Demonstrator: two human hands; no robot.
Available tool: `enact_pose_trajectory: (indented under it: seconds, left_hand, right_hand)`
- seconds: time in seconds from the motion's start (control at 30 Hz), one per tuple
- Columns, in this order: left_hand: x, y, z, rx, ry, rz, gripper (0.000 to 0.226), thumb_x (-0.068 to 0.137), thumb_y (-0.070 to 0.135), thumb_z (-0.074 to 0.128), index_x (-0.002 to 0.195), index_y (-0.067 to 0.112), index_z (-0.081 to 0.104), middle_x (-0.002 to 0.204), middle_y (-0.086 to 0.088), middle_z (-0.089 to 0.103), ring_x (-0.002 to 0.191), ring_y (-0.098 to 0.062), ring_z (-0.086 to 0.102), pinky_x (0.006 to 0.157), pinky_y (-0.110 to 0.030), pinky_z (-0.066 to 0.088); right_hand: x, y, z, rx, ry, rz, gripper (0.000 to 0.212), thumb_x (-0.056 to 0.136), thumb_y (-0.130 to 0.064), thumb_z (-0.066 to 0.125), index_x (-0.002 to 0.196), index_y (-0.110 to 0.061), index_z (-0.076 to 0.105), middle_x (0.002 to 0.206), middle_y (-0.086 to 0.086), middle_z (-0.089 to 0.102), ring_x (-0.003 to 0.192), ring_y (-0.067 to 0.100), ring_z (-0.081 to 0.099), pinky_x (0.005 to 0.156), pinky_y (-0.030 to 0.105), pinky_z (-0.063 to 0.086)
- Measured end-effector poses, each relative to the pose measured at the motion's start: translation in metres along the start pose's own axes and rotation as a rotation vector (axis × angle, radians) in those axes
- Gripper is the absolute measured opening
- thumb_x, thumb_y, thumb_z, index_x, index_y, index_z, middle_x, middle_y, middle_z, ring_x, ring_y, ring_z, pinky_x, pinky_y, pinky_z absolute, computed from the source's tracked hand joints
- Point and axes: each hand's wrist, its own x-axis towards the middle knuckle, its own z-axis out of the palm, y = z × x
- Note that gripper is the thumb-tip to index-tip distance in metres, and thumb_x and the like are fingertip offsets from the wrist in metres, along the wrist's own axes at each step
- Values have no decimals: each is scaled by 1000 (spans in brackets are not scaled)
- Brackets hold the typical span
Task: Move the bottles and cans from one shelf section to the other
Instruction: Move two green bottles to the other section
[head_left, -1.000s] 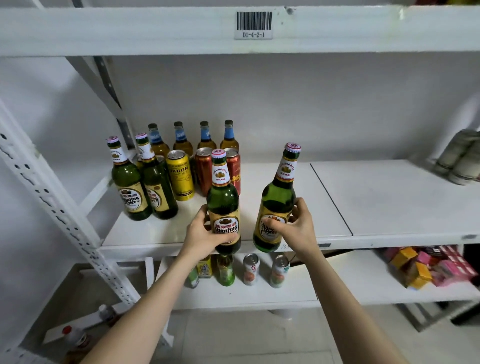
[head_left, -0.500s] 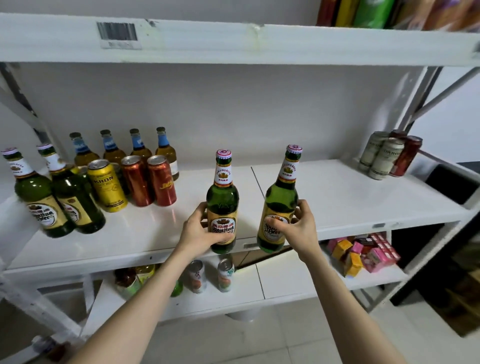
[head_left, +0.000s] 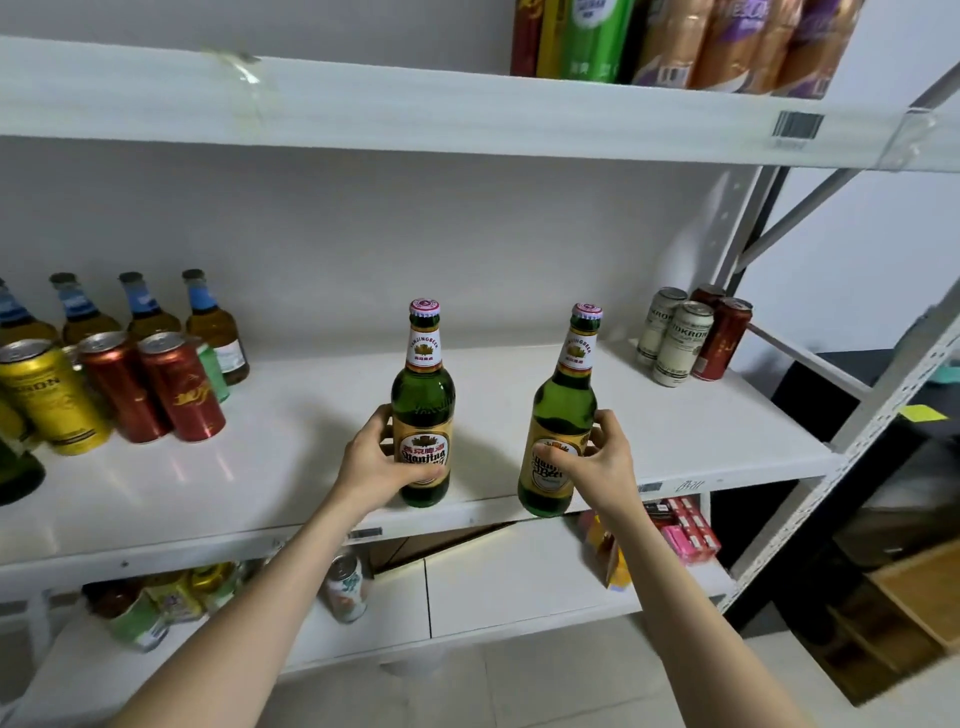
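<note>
My left hand grips a green beer bottle with a gold label, held upright over the front of the white middle shelf. In my right hand is a second green beer bottle, tilted slightly, its base just past the shelf's front edge. At the left of the shelf stand a yellow can, two red cans, several amber bottles with blue neck labels, and part of a green bottle. Far right at the back stand two white cans and two red cans.
The upper shelf carries tall snack tubes at the right. The lower shelf holds cans, bottles and pink and orange boxes. A slanted metal upright closes the right end. Wooden crates sit on the floor.
Both hands have carried the two green bottles rightward along the shelf, from the left group toward the right section. The view has swung right, bringing the right cans and upright into sight.
</note>
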Motion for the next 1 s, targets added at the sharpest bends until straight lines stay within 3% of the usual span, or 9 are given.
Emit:
enact_pose_trajectory:
  seconds: [0.2, 0.4, 0.5, 0.7, 0.8, 0.87, 1.0]
  left_hand:
    - [61, 9, 36, 7, -23, 25, 79, 50, 15, 96, 117, 27, 56, 106, 3, 69, 91, -12, 67, 74, -27, 54]
    - [122, 11, 60, -15, 8, 27, 90, 32, 40, 91, 115, 34, 56, 105, 6, 70, 93, -13, 69, 82, -38, 58]
    - [145, 8, 72, -32, 37, 13, 88, 31, 40, 92, 112, 36, 56, 106, 4, 71, 94, -15, 69, 85, -42, 58]
    - [182, -8, 92, -86, 81, 18, 90, 30, 34, 95, 112, 34, 57, 107, 1, 72, 97, -19, 70, 88, -48, 57]
    - [197, -13, 99, -101, 102, 25, 90, 29, 33, 94, 111, 32, 58, 106, 2, 72, 95, -18, 71, 85, -43, 58]
    - [205, -15, 102, -113, 121, 32, 86, 30, 29, 94, 108, 33, 59, 104, 4, 72, 93, -15, 71, 79, -31, 58]
    - [220, -21, 104, -95, 132, 56, 77, 47, 4, 96, 106, 36, 58, 104, 6, 72, 91, -9, 71, 77, -25, 57]
  right_hand:
    - [66, 9, -16, 36, 41, -6, 50, 64, -17, 89, 99, -24, 54, 100, 8, 67, 90, 22, 69, 76, 40, 60]
    - [138, 20, -14, 80, 19, -23, 52, 64, -13, 89, 103, -19, 55, 101, 8, 67, 89, 24, 69, 74, 37, 59]
    - [172, 25, -10, 91, -20, -27, 52, 64, -12, 89, 103, -19, 55, 102, 8, 67, 89, 23, 69, 71, 33, 58]
    - [239, 40, 8, 78, -107, -59, 56, 62, -16, 90, 105, -19, 55, 104, 9, 67, 90, 23, 70, 75, 38, 60]
    - [263, 46, 22, 95, -145, -63, 57, 63, -14, 90, 108, -17, 54, 104, 7, 66, 90, 22, 70, 76, 38, 60]
    - [276, 49, 32, 114, -166, -62, 57, 64, -12, 89, 110, -15, 54, 103, 5, 67, 89, 19, 70, 76, 34, 60]
    - [296, 57, 52, 145, -200, -64, 56, 67, -9, 88, 109, -15, 51, 99, 0, 67, 85, 11, 69, 66, 20, 55]
